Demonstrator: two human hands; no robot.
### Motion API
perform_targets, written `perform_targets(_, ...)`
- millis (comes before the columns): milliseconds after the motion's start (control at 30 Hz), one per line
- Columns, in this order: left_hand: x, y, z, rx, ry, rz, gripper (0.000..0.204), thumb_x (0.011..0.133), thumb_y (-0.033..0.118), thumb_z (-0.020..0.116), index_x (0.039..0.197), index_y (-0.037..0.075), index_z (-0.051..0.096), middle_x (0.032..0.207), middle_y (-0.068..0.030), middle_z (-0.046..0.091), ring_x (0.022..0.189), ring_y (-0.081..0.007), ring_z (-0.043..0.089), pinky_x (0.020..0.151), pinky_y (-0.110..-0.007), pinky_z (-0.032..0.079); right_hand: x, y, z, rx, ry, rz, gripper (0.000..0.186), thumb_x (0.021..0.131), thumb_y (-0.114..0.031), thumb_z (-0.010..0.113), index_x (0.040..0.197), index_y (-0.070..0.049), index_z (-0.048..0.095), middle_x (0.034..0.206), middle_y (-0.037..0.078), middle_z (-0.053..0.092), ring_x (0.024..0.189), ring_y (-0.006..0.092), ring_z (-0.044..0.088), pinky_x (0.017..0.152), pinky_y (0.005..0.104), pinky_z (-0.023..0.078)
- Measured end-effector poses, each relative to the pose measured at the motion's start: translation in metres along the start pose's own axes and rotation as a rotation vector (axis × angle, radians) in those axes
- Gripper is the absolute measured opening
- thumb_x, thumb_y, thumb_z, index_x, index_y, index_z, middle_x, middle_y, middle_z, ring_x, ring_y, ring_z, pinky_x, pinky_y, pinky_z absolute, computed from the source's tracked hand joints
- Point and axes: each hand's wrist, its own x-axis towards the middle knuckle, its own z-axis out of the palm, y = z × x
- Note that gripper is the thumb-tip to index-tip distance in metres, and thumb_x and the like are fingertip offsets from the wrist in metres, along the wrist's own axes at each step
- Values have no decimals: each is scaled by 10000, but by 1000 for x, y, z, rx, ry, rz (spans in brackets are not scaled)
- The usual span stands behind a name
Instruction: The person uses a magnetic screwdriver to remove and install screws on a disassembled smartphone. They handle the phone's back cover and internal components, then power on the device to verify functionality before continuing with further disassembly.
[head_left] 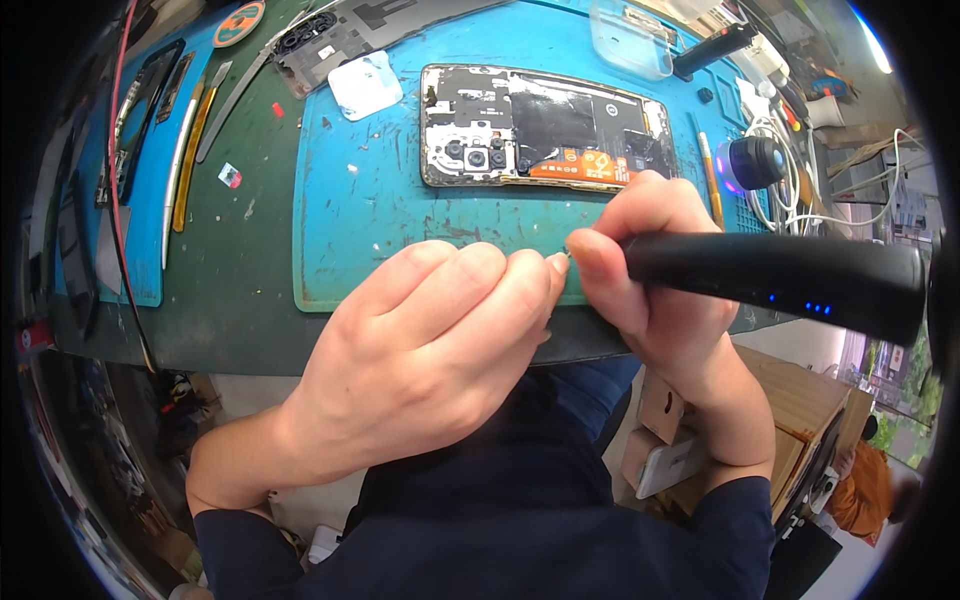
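My right hand (668, 270) is closed round a thick black pen-shaped power tool (800, 278) with a row of small blue lights. The tool slants across toward the right, and its tip is hidden by my fingers. Close beside it, my left hand (430, 335) is closed, fingertips pinched together near my right thumb; whatever they hold is too small or hidden to name. Behind both hands, an opened phone (550, 125) lies on the blue work mat (370, 215), its camera module, black battery and orange label exposed.
A detached phone back panel (370, 35) and a white pad (365, 85) lie beyond the mat's left part. Tweezers (190, 160) and phone parts (140, 110) lie at left. A clear plastic box (630, 40), a round black device (755, 163) and white cables (790, 205) stand right.
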Motion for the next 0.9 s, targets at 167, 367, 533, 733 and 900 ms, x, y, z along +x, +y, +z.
perform_targets(167,0,0,0,-20,12,-3,349,811,153,789,1115,-19,770,1223,-87,665,1047,-263,669,882,-406,551,-4,-2,-1,-32,-36,17,213,1020,-104,800,978,-10,614,857,53,608,688,138,530,605,294,419)
perform_targets(367,-1,-1,3,-13,30,4,350,799,160,786,1100,-18,766,1221,-84,664,1046,-258,668,872,-399,557,0,4,6,-3,36,-75,207,1030,-111,789,986,-14,612,858,44,612,706,127,518,616,286,411)
perform_targets(533,-1,-1,4,-4,32,9,349,799,163,785,1096,-19,765,1221,-84,663,1045,-257,666,873,-399,557,-1,0,4,-31,19,-43,205,1035,-117,786,1001,-18,610,856,40,614,711,124,511,623,285,408)
perform_targets(733,-2,-1,3,-15,17,-3,343,812,165,783,1101,-18,763,1233,-83,658,1058,-259,664,882,-401,556,-1,0,-1,-64,-31,-69,213,1037,-122,784,1002,-19,602,850,38,611,706,122,508,619,285,408)
perform_targets(900,-3,-1,5,1,28,4,339,818,160,783,1107,-17,763,1236,-85,657,1069,-261,663,889,-404,556,-2,1,6,14,45,-46,216,1038,-124,784,1011,-16,599,849,40,612,701,124,507,617,287,409)
